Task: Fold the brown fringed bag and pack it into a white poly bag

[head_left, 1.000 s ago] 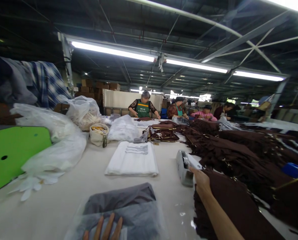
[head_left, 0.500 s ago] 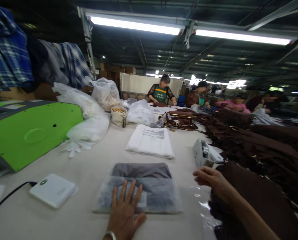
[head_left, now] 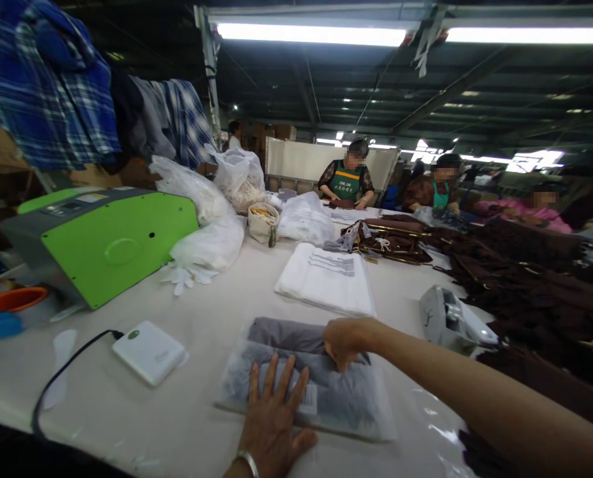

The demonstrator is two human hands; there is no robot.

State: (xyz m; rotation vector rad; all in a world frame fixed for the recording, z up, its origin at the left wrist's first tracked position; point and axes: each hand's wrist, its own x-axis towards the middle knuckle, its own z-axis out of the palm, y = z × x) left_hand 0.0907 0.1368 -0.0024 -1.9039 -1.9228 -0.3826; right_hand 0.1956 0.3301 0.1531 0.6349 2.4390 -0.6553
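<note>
A grey folded item in a frosted plastic bag [head_left: 346, 405] lies on the table before me, a barcode label on its front. My left hand [head_left: 276, 411] rests flat on the bag with its fingers spread. At the bag's upper right edge is my right hand [head_left: 348, 342], its fingers curled closed; what they pinch, if anything, is hidden. Behind the bag lies a stack of white printed plastic bags [head_left: 326, 279]. A white tape dispenser [head_left: 445, 318] stands to the right.
At left are a green machine [head_left: 121, 245] and a white device [head_left: 149, 353] with a black cable. Dark brown fabric pieces [head_left: 540, 305] cover the right side. Further back are a small pouch [head_left: 263, 224], plastic bags and several people at work.
My right hand has moved left from beside the tape dispenser to the bag's upper edge, its fingers now curled in. The view has shifted left. My left hand stays flat on the bag.
</note>
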